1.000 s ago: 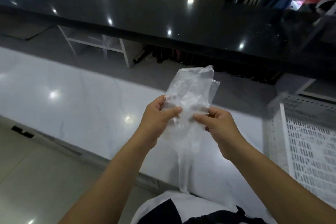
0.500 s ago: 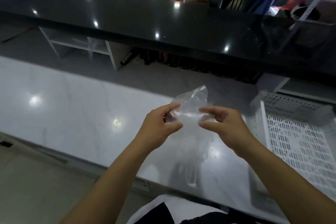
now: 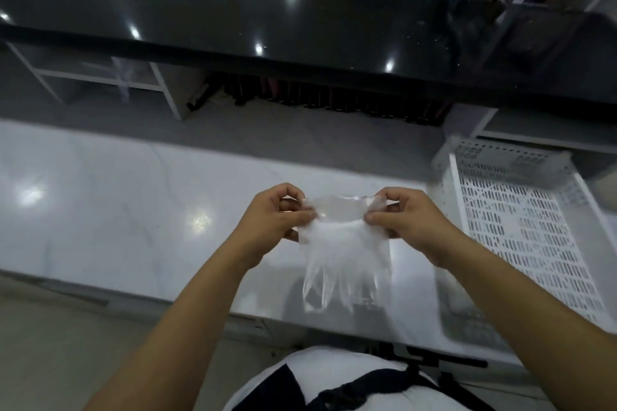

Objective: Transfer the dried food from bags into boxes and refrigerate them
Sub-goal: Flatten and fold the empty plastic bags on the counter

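Pinching clear plastic bag (image 3: 345, 253) by its top corners, left hand (image 3: 277, 220) and right hand (image 3: 412, 222) apart | likely stretching mouth open | hanging between and below both hands, seemingly empty | white perforated crate (image 3: 521, 227) just beyond right hand, over white marble counter (image 3: 117, 210)

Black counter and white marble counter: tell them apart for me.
The black counter lies farther away; the white marble counter runs nearer, under the hands. The black one is dark and plain; the white one is pale and veined. Both are glossy and reflect ceiling lights.
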